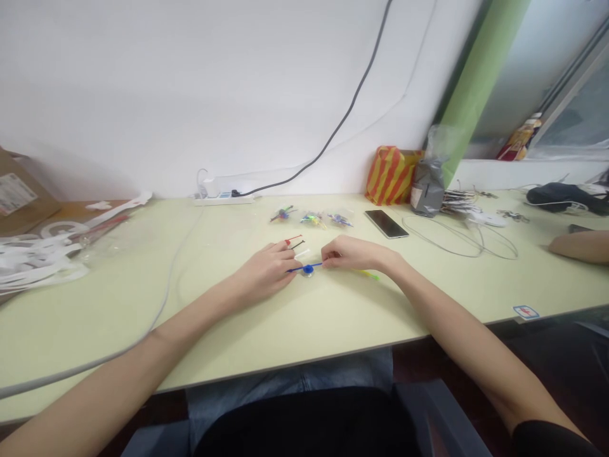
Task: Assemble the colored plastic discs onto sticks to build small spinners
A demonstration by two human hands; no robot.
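A small blue plastic piece (pixel 308 269) with a round middle and thin arms lies low over the table, with a clear round part just under it. My left hand (pixel 271 270) rests on the table, its fingertips closed on the left arm of the blue piece. At the other end, my right hand (pixel 347 252) pinches the right arm between thumb and fingers. A red stick (pixel 295 238), a black stick (pixel 299 244) and a white stick (pixel 302 252) lie beside my left fingers. Part of a yellow-green stick (pixel 371 275) shows below my right hand, which hides the rest.
Several small clear bags of coloured pieces (pixel 312 219) lie farther back, near a phone (pixel 387 224). A power strip (pixel 223 199) stands by the wall. A grey cable (pixel 162 304) crosses on the left. Another person's forearm (pixel 580 246) rests at the right.
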